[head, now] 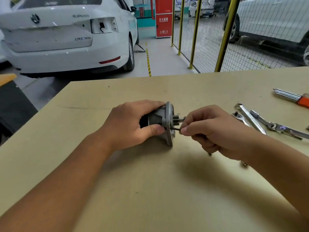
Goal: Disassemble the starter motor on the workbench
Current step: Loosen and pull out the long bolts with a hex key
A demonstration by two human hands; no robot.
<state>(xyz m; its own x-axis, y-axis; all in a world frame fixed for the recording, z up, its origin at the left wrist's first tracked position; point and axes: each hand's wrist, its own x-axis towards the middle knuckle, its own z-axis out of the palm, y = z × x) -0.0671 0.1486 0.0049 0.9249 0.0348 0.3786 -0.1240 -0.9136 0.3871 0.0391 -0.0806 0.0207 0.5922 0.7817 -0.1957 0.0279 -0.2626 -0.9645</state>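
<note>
I find the starter motor (161, 122) lying on its side mid-worktop (150, 181), well clear of the far and left edges, with bare board all round it. My left hand (128, 124) wraps its grip round the housing, hiding the rear body. My right hand (210, 131) pinches a thin dark tool (176, 129) against the flange beside the pinion gear; its tip is obscured. Wrenches (250, 118) and a hex key set (291, 97), cut off at the frame, lie to the right. A red cabinet (163, 17) carries Chinese lettering and "110".
</note>
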